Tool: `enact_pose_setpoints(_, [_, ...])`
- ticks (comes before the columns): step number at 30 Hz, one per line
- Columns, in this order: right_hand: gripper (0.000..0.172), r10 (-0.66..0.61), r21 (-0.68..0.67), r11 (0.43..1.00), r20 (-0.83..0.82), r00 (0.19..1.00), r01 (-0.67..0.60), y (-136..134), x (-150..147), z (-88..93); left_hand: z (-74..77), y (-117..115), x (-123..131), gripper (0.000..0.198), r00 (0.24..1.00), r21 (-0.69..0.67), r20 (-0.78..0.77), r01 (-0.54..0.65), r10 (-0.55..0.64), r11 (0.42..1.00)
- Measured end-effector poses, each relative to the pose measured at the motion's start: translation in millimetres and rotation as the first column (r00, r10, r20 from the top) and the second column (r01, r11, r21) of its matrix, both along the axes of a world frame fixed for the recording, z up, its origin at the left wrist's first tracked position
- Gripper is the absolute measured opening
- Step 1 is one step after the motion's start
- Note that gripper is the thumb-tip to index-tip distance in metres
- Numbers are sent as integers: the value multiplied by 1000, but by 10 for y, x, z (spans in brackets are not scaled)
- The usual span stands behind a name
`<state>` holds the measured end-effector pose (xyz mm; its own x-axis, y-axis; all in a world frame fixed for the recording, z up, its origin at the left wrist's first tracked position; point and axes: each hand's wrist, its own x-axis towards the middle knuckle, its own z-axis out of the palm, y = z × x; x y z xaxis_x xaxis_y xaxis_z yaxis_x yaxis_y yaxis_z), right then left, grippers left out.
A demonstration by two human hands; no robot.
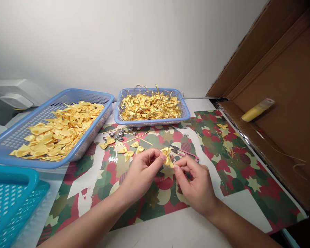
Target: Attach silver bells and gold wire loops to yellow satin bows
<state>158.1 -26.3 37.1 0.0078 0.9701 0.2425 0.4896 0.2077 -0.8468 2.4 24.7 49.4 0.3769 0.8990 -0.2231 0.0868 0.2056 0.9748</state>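
A yellow ribbon bow (167,156) is held up between my two hands above the patterned paper. My left hand (147,168) pinches it from the left, and a loop of thin gold cord shows by the fingers. At the bow's lower right tail, the thumb and finger of my right hand (193,179) are closed on the ribbon. Just behind lie thread snips (186,152) with pink handles, blades pointing left. To the left rest loose yellow bows (138,147), small silver bells (120,135) and strips of gold cord (124,141).
A blue basket (111,100) of yellow bows stands at the left; another blue basket (152,123) at the back holds bows with gold cord. A teal basket (15,171) is at the near left. Cardboard (281,79) walls the right side, beside a yellow tube (257,111).
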Motion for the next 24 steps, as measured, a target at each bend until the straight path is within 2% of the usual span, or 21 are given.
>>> enact_pose_setpoints(6, [20,4,-141,990,-195,981,-32,4,8,-30,17,-7,8,30,999,-8,36,23,-23,1000])
enact_pose_setpoints(12, [24,14,-230,965,-430,903,-125,7,1,-74,8,-43,26,32,997,17,82,-8,6,1000])
enact_pose_setpoints(19, [23,32,-201,971,-435,900,-131,13,-10,-92,23,-33,23,26,997,-18,54,-45,46,999])
enact_pose_setpoints(24, [21,61,-166,976,-422,905,-143,16,-3,-101,36,-23,7,27,999,-20,39,-17,18,1000])
